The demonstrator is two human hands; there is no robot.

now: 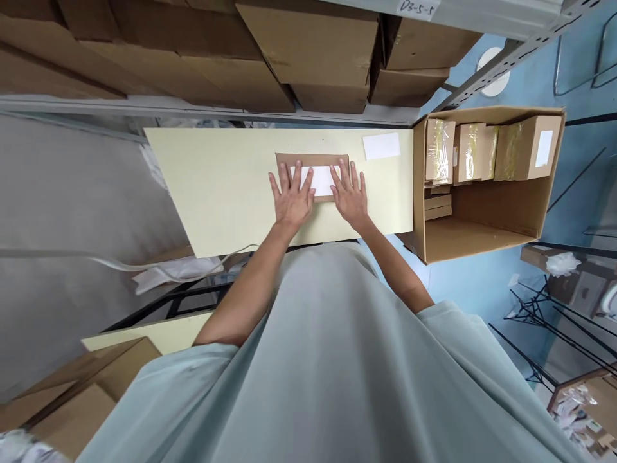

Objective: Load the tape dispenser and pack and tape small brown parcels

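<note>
A small flat brown cardboard box (312,161) lies on the pale yellow tabletop (222,186). A white label (321,180) is on its top. My left hand (290,196) lies flat on the box's left part, fingers spread over the label's left edge. My right hand (349,193) lies flat on the right part, fingers stretched over the label's right edge. Both hands press down and hold nothing.
A second white label (381,146) lies on the table at the far right. A large open carton (486,186) with several small taped boxes stands to the right. Shelves with brown cartons (308,45) rise behind the table. More cartons sit at lower left (81,392).
</note>
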